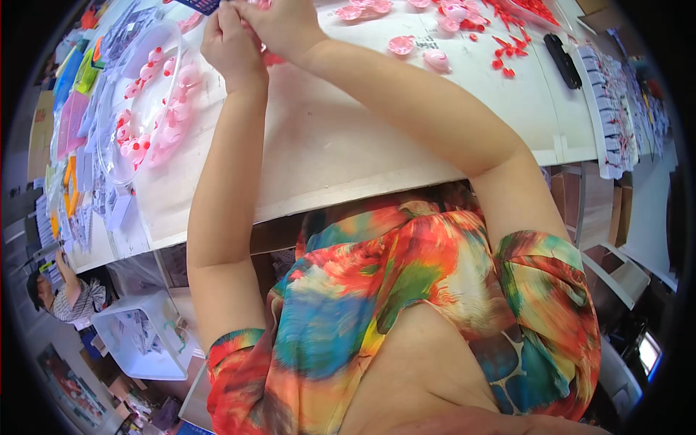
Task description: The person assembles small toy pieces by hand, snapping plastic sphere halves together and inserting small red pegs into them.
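My left hand (233, 49) and my right hand (286, 30) meet at the top edge of the view, over the far part of the white table (326, 138). The fingers of both are closed together. A bit of pink and red shows between and behind them, but what they pinch is mostly hidden. Just beyond my left fingertips is the corner of a dark blue basket (197, 4). To the right of my hands lie pink shell-shaped pieces (401, 45) and a rounded pink piece (436, 61). Small red pieces (509, 52) are scattered farther right.
A clear plastic tub (176, 43) at the left holds several pink balls with red parts. A black object (562, 61) lies near a white tray (607, 109) at the right. Below the table's left end stands a white bin (148, 366); another person (76, 293) is beyond.
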`<action>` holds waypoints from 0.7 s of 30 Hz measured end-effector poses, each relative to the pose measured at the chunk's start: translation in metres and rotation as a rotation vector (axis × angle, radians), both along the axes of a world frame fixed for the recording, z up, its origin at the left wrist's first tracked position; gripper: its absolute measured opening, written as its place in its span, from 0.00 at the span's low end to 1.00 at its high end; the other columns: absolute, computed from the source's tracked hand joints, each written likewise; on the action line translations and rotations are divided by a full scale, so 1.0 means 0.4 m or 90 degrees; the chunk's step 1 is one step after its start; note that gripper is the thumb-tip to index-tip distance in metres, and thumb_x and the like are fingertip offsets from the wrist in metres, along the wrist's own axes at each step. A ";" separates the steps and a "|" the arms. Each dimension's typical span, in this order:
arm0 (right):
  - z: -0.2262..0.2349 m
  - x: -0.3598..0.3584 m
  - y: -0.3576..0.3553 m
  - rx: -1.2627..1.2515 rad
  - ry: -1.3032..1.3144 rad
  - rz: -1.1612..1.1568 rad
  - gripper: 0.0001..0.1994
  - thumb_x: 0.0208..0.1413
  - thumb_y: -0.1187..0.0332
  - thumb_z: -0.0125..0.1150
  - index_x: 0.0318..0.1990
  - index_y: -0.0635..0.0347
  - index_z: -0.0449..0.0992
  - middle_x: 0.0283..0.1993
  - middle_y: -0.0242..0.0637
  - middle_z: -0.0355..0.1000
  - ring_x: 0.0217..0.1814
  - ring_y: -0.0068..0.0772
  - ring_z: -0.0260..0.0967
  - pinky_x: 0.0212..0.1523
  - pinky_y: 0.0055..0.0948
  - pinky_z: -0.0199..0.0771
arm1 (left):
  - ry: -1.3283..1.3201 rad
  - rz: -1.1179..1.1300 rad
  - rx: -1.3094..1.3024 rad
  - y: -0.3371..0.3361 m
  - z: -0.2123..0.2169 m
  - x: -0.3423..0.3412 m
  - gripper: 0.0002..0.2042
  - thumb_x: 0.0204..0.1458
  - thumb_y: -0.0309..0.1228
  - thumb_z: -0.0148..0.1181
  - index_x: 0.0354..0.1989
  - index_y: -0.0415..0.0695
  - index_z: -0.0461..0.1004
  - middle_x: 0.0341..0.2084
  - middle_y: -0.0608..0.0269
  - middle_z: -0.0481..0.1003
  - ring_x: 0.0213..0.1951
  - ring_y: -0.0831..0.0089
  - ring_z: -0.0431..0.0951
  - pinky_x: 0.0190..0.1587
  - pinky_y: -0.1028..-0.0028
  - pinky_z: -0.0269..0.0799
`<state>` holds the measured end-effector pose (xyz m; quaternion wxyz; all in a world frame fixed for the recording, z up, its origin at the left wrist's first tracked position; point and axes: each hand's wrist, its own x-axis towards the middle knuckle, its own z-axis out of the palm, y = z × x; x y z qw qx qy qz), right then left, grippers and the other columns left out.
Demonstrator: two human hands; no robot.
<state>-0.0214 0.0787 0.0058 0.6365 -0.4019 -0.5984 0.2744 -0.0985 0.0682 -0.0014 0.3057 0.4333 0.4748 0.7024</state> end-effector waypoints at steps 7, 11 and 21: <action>-0.059 0.015 -0.033 -0.290 -0.095 0.006 0.20 0.48 0.60 0.55 0.46 0.63 0.66 0.41 0.43 0.64 0.38 0.41 0.66 0.43 0.32 0.65 | 0.058 0.001 -0.042 -0.019 -0.073 0.002 0.12 0.52 0.34 0.48 0.31 0.37 0.73 0.25 0.64 0.73 0.26 0.81 0.69 0.29 0.81 0.65; -0.071 0.067 0.073 -0.378 -0.221 0.259 0.15 0.48 0.63 0.53 0.39 0.64 0.70 0.34 0.42 0.70 0.37 0.38 0.67 0.39 0.31 0.66 | 0.153 -0.063 -0.084 -0.017 -0.062 0.023 0.15 0.54 0.37 0.46 0.38 0.38 0.72 0.31 0.63 0.73 0.34 0.79 0.70 0.36 0.81 0.66; 0.182 0.342 0.000 -0.155 -0.504 0.262 0.17 0.49 0.61 0.50 0.40 0.67 0.72 0.39 0.45 0.71 0.42 0.38 0.68 0.43 0.29 0.65 | 0.363 -0.102 -0.066 -0.066 -0.001 0.000 0.17 0.53 0.38 0.47 0.46 0.41 0.70 0.46 0.58 0.69 0.49 0.74 0.65 0.51 0.77 0.57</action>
